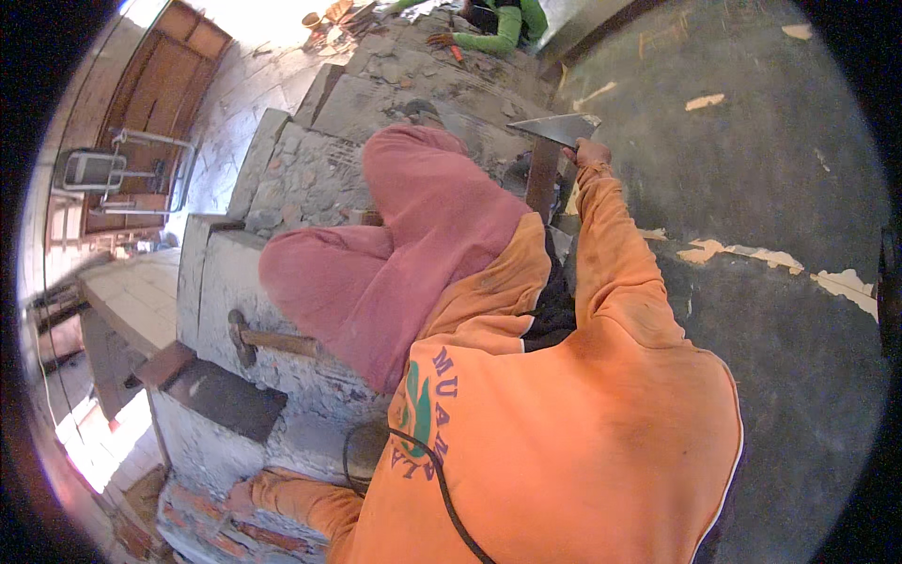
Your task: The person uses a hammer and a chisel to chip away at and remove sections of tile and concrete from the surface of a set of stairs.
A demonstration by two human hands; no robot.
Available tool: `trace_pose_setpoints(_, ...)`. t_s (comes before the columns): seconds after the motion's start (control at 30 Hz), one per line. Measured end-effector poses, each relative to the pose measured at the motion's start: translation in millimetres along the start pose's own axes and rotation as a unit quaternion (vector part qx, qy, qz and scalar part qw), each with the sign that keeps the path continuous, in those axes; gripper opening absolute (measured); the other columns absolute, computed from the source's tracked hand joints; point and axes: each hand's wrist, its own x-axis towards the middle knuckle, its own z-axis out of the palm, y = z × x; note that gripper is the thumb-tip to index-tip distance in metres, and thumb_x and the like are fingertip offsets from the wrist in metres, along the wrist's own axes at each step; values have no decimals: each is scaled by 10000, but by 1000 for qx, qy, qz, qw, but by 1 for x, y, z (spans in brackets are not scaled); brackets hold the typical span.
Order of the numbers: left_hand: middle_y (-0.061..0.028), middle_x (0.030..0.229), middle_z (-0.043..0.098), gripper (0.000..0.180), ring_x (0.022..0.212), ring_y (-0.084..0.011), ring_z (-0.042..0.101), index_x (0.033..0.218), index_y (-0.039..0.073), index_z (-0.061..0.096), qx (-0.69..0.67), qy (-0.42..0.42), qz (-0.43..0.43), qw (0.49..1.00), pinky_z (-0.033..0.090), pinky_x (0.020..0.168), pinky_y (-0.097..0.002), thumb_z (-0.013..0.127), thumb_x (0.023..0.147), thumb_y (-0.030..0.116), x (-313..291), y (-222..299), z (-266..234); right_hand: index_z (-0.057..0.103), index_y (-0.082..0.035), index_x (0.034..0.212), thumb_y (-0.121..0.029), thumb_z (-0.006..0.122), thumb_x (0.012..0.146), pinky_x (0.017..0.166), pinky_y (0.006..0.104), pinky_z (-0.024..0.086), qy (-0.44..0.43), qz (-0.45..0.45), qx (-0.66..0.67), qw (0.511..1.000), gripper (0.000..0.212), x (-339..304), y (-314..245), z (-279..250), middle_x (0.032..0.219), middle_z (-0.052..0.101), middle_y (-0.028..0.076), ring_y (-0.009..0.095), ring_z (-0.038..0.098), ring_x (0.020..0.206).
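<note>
In my right hand (590, 153), closed round its handle, is a trowel (554, 126) with a flat, pointed metal blade. The blade points left, just above the upright end of a dark brown board or tile (542, 174) beside the wall. My left hand (241, 496) rests at the lower left on the broken masonry edge with exposed red brick (202, 526); its fingers are too indistinct to make out. Close to my bent legs a hammer (242, 338) with a wooden handle lies on the grey, dusty masonry.
A dark green wall (752, 160) with chipped patches runs along the right. Rough rubble (301, 183) covers the stepped masonry ahead. At the far end sits a person in green sleeves (507, 33). Left are a metal-framed chair (122, 174) and a brown wooden door (160, 80).
</note>
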Motion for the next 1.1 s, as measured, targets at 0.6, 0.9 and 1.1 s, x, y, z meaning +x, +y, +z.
trace_pose_setpoints(0.6,-59,721,470,200,607,-181,442,867,34,527,110,8,34,993,388,529,-305,552,696,134,-30,44,-5,648,-100,1094,-227,578,865,759,375,516,-172,192,243,935,271,32,66,181,989,673,105,238,645,857)
trace_pose_setpoints(0.9,-73,732,467,266,615,-203,441,888,18,540,147,-2,102,984,395,545,-320,559,632,85,-36,68,-30,583,-14,1169,-279,567,889,929,302,420,-66,-106,489,863,385,-5,-82,52,1114,629,97,194,577,1050)
trace_pose_setpoints(1.1,-83,739,465,317,621,-218,440,902,8,549,457,-11,395,797,400,556,-330,563,589,53,-60,77,-37,519,-4,1247,-288,571,882,1027,332,332,-167,-495,449,725,464,-53,-266,-134,1278,526,138,247,447,1225)
